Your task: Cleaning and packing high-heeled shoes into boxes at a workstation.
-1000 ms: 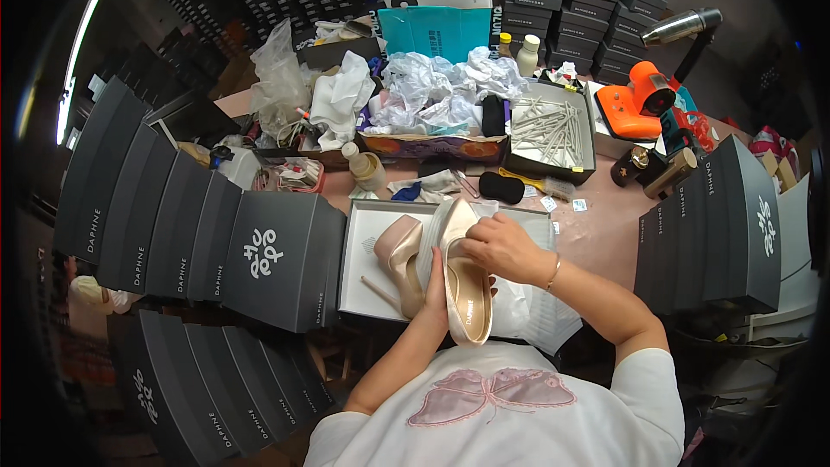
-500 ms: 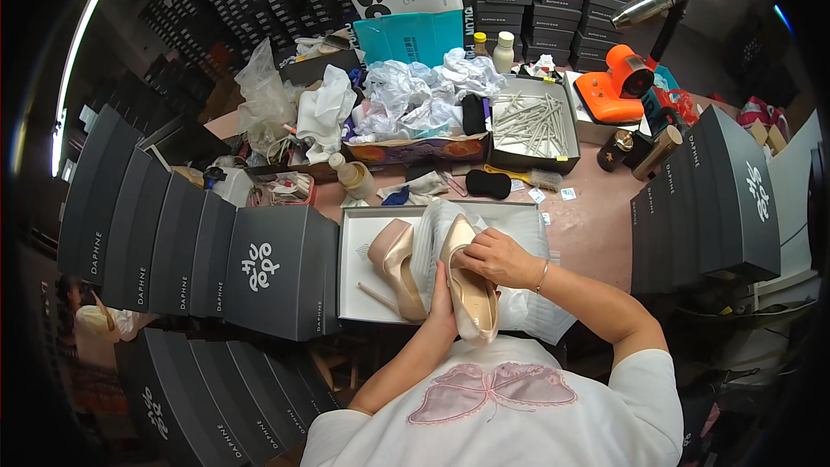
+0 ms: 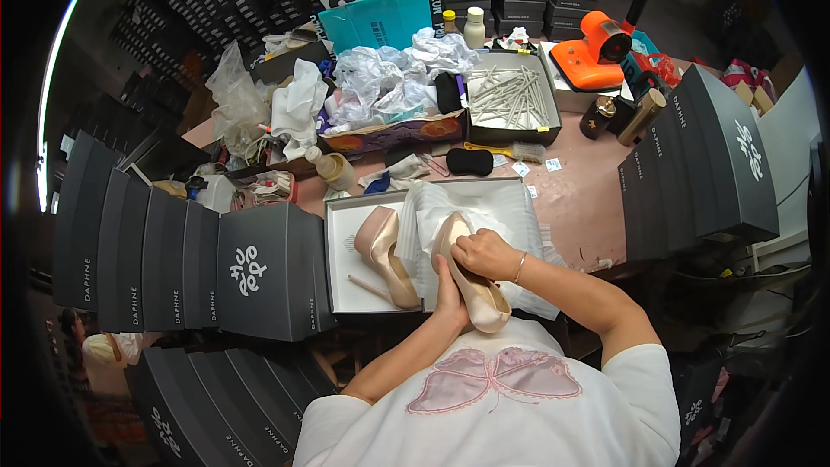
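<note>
A champagne satin high-heeled shoe (image 3: 490, 310) is held over the near side of an open shoe box, toe pointing away and heel toward me. My left hand (image 3: 449, 294) is closed around its left side. The bent fingers of my right hand (image 3: 488, 254) press together at the shoe's opening, behind the toe; whatever is between them is hidden. A matching shoe (image 3: 394, 261) with a thick platform lies on its side in the white-lined box (image 3: 340, 252). White foam wrapping (image 3: 420, 223) and tissue paper (image 3: 447, 204) spread over the box's right half.
Dark shoe boxes line up at left (image 3: 270, 264) and right (image 3: 735, 156). Behind the open box lie a black sponge (image 3: 469, 162), a yellow-handled brush (image 3: 527, 152), a bottle (image 3: 331, 169) and a tray of white sticks (image 3: 510, 99). An orange heat-gun stand (image 3: 592, 56) is at back right.
The shoe in my hands has tilted, its heel end swinging slightly right and showing more of the back. My right fingers have curled tighter at the opening. The whole view has shifted a little.
</note>
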The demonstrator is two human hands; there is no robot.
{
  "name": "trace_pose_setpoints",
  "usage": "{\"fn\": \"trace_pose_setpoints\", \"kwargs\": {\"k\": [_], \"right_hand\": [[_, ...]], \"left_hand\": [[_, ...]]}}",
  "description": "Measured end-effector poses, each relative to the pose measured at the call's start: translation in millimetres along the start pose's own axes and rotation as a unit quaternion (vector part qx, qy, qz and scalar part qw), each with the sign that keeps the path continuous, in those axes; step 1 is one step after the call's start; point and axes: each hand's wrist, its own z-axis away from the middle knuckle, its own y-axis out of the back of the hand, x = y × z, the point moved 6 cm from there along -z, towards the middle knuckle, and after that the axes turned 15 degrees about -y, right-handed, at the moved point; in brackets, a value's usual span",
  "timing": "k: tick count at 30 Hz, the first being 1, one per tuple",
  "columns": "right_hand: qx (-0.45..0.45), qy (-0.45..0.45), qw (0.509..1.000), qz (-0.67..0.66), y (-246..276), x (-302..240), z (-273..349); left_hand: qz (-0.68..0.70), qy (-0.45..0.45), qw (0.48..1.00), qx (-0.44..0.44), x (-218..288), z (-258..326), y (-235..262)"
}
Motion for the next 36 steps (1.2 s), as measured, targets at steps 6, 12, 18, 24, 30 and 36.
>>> {"fn": "trace_pose_setpoints", "kwargs": {"k": [6,12,18,24,30,36], "right_hand": [[0.062,-0.189,0.959,-0.200,49.0,30.9,29.1],[0.023,-0.173,0.981,-0.083,40.8,20.6,9.6],[-0.102,-0.058,0.993,0.008,-17.0,-10.5,3.0],[-0.054,-0.108,0.989,-0.081,63.9,-8.4,29.3],[-0.072,-0.322,0.899,-0.288,45.7,33.5,40.5],[0.040,-0.389,0.126,-0.912,-15.3,-8.6,9.2]], "left_hand": [[0.042,0.010,0.999,0.019,18.5,-3.1,11.5],[0.022,0.014,0.998,-0.050,14.7,4.6,13.8],[-0.004,-0.016,1.000,0.003,16.6,23.8,-7.8],[0.039,-0.041,0.998,-0.001,30.3,20.7,-7.8],[-0.029,-0.091,0.995,0.002,35.3,17.5,-0.2],[-0.189,-0.346,0.916,-0.076,38.6,19.2,-24.3]]}}
